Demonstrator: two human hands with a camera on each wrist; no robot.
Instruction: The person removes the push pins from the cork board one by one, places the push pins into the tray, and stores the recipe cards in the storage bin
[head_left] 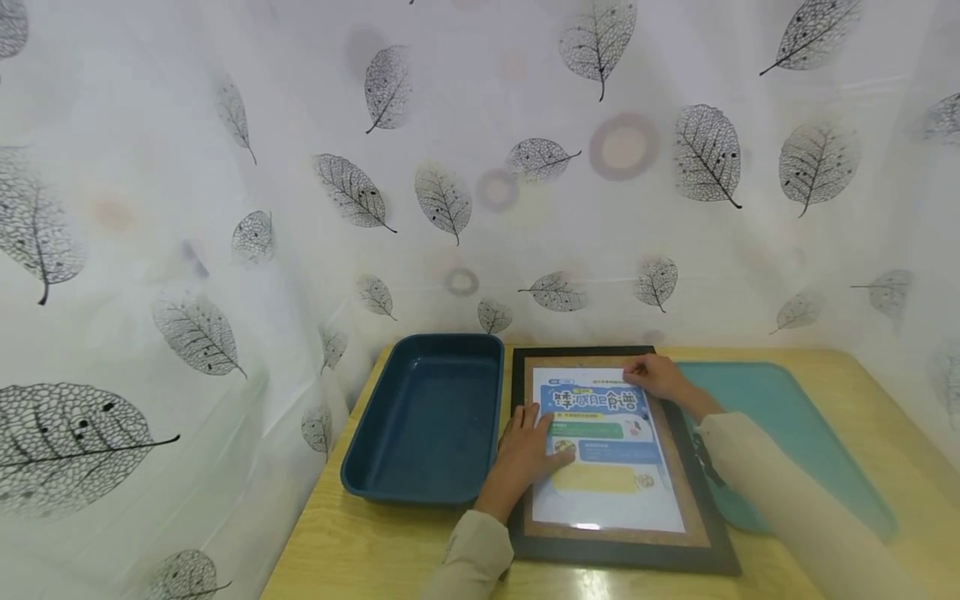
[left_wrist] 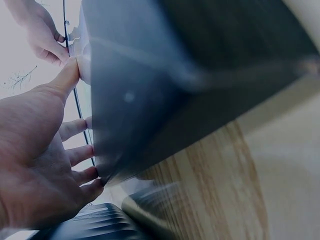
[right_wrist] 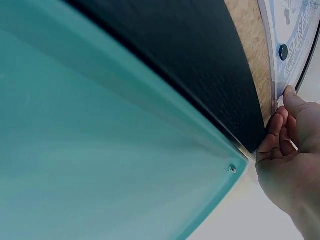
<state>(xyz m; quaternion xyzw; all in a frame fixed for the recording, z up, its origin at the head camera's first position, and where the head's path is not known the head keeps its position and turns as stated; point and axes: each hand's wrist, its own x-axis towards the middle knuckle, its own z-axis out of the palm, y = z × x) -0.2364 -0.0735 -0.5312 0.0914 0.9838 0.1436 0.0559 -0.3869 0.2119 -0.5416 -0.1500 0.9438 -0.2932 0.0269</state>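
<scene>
A white printed sheet (head_left: 607, 500) with blue, green and yellow blocks lies on a cork board (head_left: 677, 450) with a black frame (head_left: 622, 555). My left hand (head_left: 525, 454) rests over the left side of the frame and sheet, fingers spread. At the sheet's upper right corner, my right hand (head_left: 658, 379) pinches the edge; the right wrist view shows the thumb on top and the other fingers bent below. Near that thumb, a small round black piece (right_wrist: 283, 52) sits on the sheet.
A deep dark blue tray (head_left: 431, 425) stands left of the board. On its right, a flat teal tray (head_left: 787, 433) lies partly under my right forearm, with a small shiny pin (right_wrist: 232, 169) in its corner. A leaf-patterned curtain (head_left: 465, 275) hangs behind the wooden table (head_left: 337, 542).
</scene>
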